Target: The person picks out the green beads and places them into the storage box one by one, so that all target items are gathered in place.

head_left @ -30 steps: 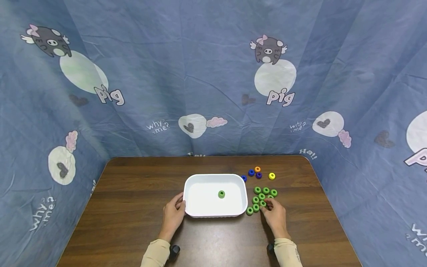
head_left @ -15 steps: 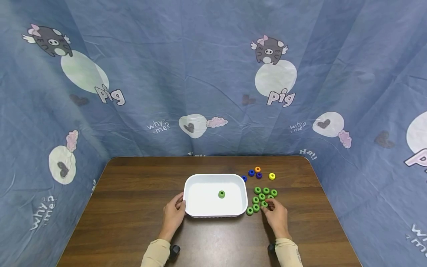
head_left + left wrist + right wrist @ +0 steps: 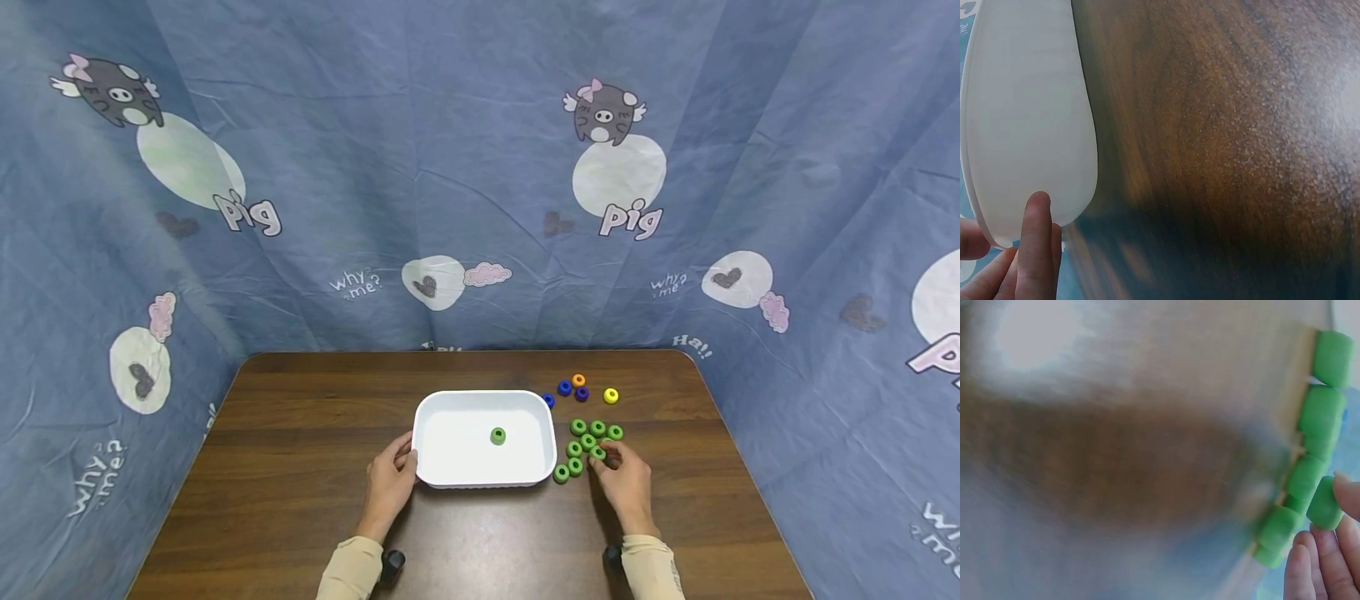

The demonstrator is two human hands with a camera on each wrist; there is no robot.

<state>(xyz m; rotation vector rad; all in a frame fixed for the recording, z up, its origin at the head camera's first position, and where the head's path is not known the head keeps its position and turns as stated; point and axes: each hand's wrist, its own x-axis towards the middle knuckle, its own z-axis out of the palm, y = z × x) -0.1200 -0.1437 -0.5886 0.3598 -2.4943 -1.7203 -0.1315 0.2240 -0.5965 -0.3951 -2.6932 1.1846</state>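
Note:
A white tray [image 3: 450, 479] lies on the table with one green bead [image 3: 498, 436] inside it. My left hand [image 3: 392, 485] grips the tray at its left end; in the left wrist view one finger [image 3: 1037, 244] lies along its outer wall near the corner. To the right of the tray, my right hand [image 3: 624, 485] pinches a green bead [image 3: 1325, 503] between thumb and fingers. The held bead is tilted in the right wrist view, beside a row of several green beads [image 3: 1319, 412]. My right fingers partly cover one bead of this group.
Behind the green beads lie several blue and purple beads [image 3: 565, 388], an orange bead [image 3: 579, 381] and a yellow bead [image 3: 611, 396]. A blue patterned cloth [image 3: 480, 208] hangs behind and beside the brown wooden table [image 3: 300, 433].
My right hand has moved slightly right and away from me with the pinched green bead, which now sits closer to the bead at the group's right. My left hand and the tray have stayed put.

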